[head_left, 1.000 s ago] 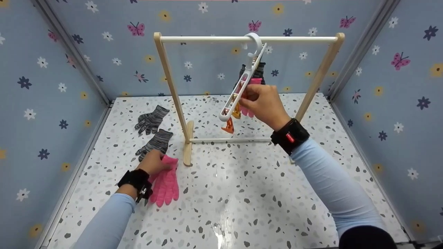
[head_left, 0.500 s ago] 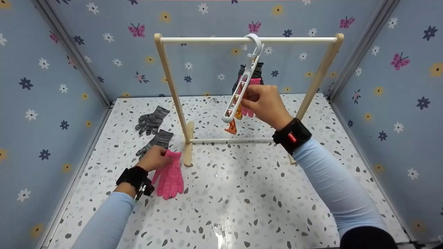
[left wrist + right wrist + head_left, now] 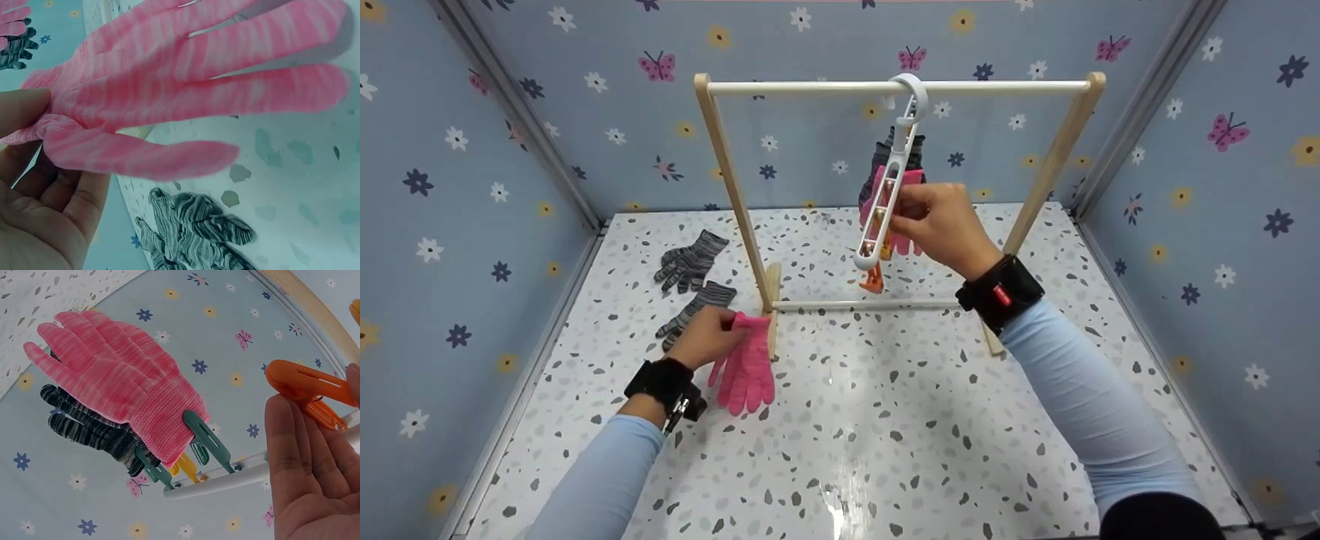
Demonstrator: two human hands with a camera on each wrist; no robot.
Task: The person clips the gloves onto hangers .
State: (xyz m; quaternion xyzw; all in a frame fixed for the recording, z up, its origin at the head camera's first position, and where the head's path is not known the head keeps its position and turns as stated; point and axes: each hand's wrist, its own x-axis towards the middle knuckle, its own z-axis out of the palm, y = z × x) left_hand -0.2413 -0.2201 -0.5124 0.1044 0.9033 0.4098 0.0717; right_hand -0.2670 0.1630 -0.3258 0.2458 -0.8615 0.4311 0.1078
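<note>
The left fingers (image 3: 84, 199) pinch a pink glove (image 3: 749, 369) dangling below them; the right fingers (image 3: 288, 444) pinch an orange clip (image 3: 293, 378), the hanger (image 3: 867, 262) just beside them.

The pink glove (image 3: 748, 369) has paler streaks, the grey gloves (image 3: 691, 262) black; the hanger (image 3: 897, 154) is white, the clips (image 3: 309, 381) orange, green and yellow.

One rack (image 3: 802, 88), one hanger (image 3: 898, 141) on it, two grey gloves (image 3: 690, 262) left of the rack, one pink glove (image 3: 748, 367) near its left front, at least two hanging gloves (image 3: 118, 365) and four clips (image 3: 289, 377) under its bar
</note>
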